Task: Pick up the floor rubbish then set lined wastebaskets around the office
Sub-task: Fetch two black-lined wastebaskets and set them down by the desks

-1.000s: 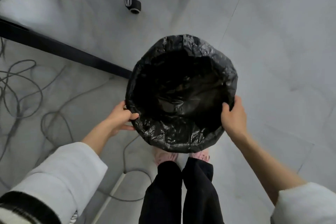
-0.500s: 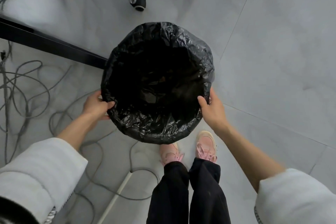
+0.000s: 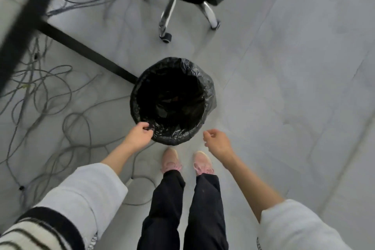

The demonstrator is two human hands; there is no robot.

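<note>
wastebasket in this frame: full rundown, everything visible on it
The wastebasket is round and stands upright on the grey floor, mouth open to the camera, just ahead of the person's shoes. A crinkled, glossy black plastic liner is folded over the rim and covers the outside that shows; the bin's own material is hidden. Inside is dark, with vague crumpled shapes. The end of a black bar on the floor meets its far-left side. The left hand pinches the liner at the near rim; the right hand hangs apart.

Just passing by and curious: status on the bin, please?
Left hand pinches bag edge of lined wastebasket. Right hand off it, loosely curled. Wastebasket beside black desk bar. Cables left.
</note>
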